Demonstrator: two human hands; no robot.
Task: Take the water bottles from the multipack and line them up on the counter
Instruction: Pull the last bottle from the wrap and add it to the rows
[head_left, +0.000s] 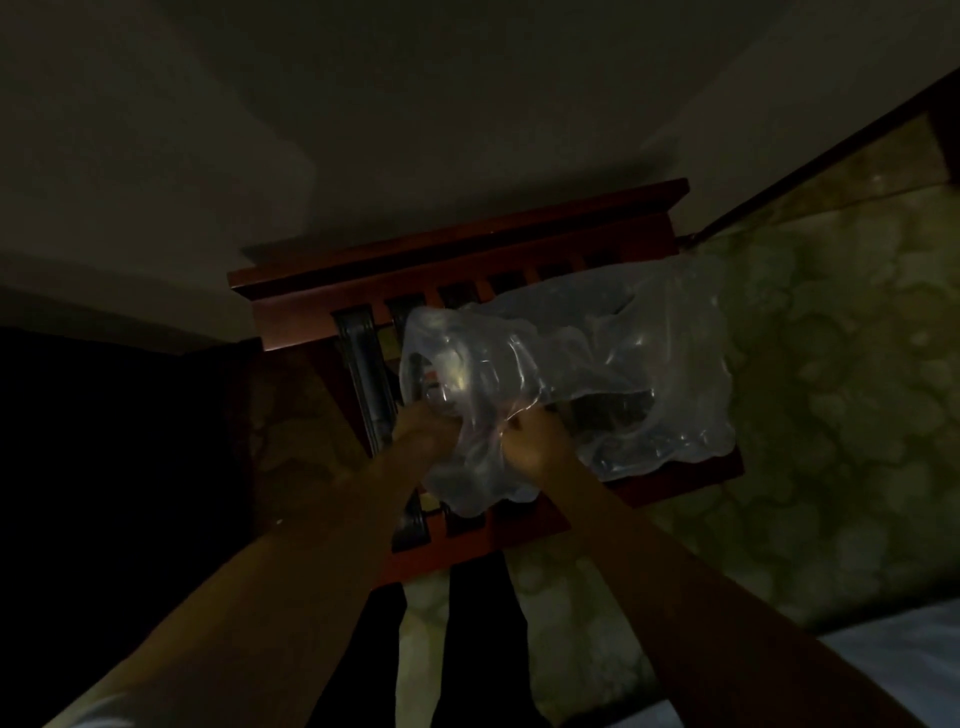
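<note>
Your multipack (566, 374) lies on the red wooden stand (457, 249), its long axis running from left to right and slightly away from you. Your left hand (428, 428) and right hand (532, 441) both clutch its clear plastic wrap at the near edge. The dim light leaves any label unreadable.

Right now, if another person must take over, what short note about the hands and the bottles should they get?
Left hand and right hand: both grip the clear plastic wrap at its near end.
The multipack lies on a dark red wooden table.
Done: no bottle stands outside the wrap in view.
Left: open the wrap, take out every bottle, line them up. The picture is dark, so the bottle count cannot be told.
</note>
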